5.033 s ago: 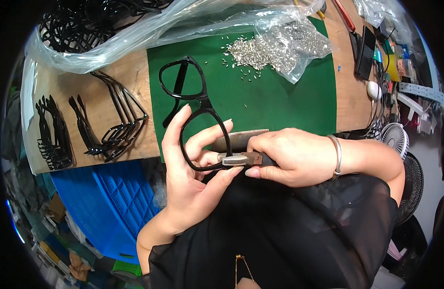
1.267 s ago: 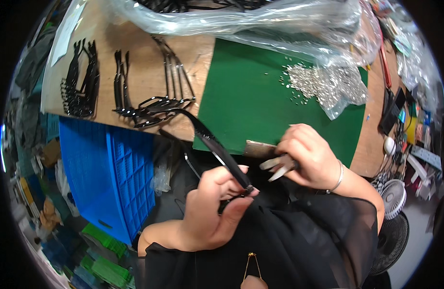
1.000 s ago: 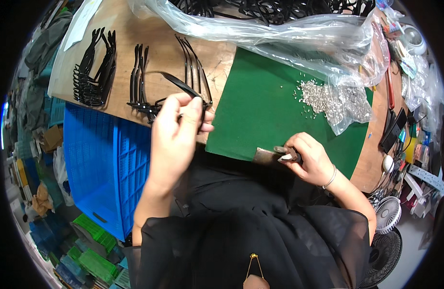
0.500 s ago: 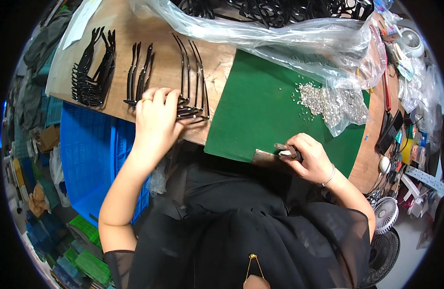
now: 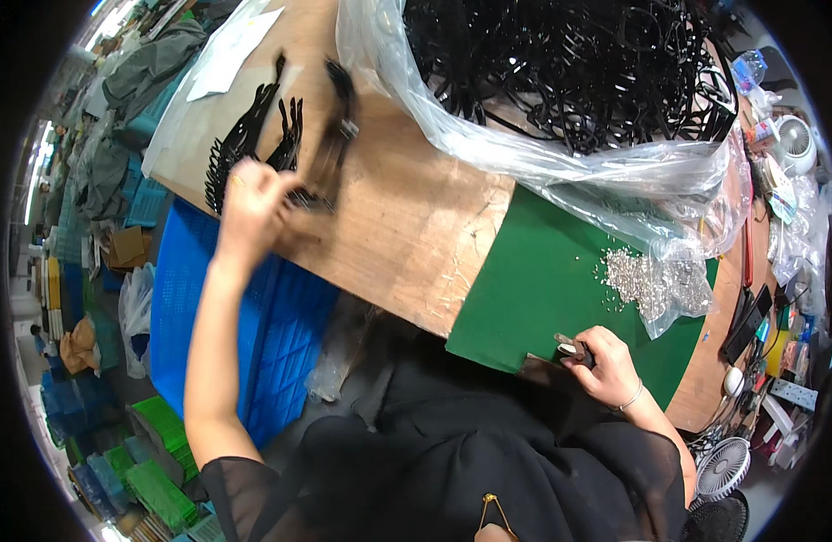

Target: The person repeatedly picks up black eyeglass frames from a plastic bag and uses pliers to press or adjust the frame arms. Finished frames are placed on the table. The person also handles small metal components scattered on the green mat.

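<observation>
My left hand (image 5: 253, 212) is closed, blurred by motion, at the left end of the table. Its fingers are on a group of black eyeglass frames (image 5: 330, 144), whose temples stick up smeared beside it. A row of black eyeglass frames (image 5: 238, 149) stands stacked just beyond the hand. My right hand (image 5: 606, 366) is wrapped round a small pliers-like tool (image 5: 574, 348) with metal tips, near the front edge of the green mat (image 5: 524, 280). Small silvery pieces (image 5: 628, 275) lie heaped on that mat, partly in a clear bag (image 5: 673, 294).
A large heap of black frames (image 5: 560, 72) fills the back under clear plastic sheeting (image 5: 524, 163). Below the table's left edge stands a blue crate (image 5: 195, 298). White paper (image 5: 235, 54) lies back left; cables and a small fan (image 5: 723, 465) are at right.
My view has swung leftward. My left hand has carried the group of eyeglass frames left across the table, toward the stacked row. The right hand keeps its tool near the mat's front edge.
</observation>
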Tool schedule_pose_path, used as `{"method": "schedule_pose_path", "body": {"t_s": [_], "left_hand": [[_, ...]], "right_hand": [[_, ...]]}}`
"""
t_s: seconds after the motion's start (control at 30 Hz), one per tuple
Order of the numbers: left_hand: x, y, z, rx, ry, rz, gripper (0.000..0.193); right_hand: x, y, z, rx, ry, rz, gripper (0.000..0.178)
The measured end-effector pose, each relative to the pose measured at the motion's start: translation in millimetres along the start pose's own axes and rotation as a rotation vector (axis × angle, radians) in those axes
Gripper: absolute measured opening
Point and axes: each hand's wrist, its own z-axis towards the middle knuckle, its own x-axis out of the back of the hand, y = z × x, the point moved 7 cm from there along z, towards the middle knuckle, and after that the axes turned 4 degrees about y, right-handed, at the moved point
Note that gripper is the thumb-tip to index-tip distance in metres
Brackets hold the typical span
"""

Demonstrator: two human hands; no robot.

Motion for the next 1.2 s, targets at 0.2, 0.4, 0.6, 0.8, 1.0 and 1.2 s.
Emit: {"method": "schedule_pose_path", "body": {"t_s": [0.2,0.4,0.6,0.8,1.0,1.2], "left_hand": [[-51,-156,-38,0.297,-0.451,0.044,0.027],[-47,-132,-27,0.285,-0.419,0.084,0.026],[-38,46,44,0.140,-0.291,-0.348,0.028],[-90,152,142,0.137,0.030,-0.501,0.019],[-132,145,128,0.340,-0.070,-0.570,0.022],[-96,101,172,0.286,0.268,-0.035,0.019]], "right_hand": [[8,8,7,-0.069,-0.004,0.043,0.021],[22,24,0,-0.281,0.130,0.162,0.018],[26,30,-12,-0.260,0.222,0.237,0.017],[23,22,-16,-0.110,0.183,0.231,0.017],[23,22,-49,0.098,0.356,0.231,0.017],[20,14,-29,0.085,0.301,0.173,0.017]]}}
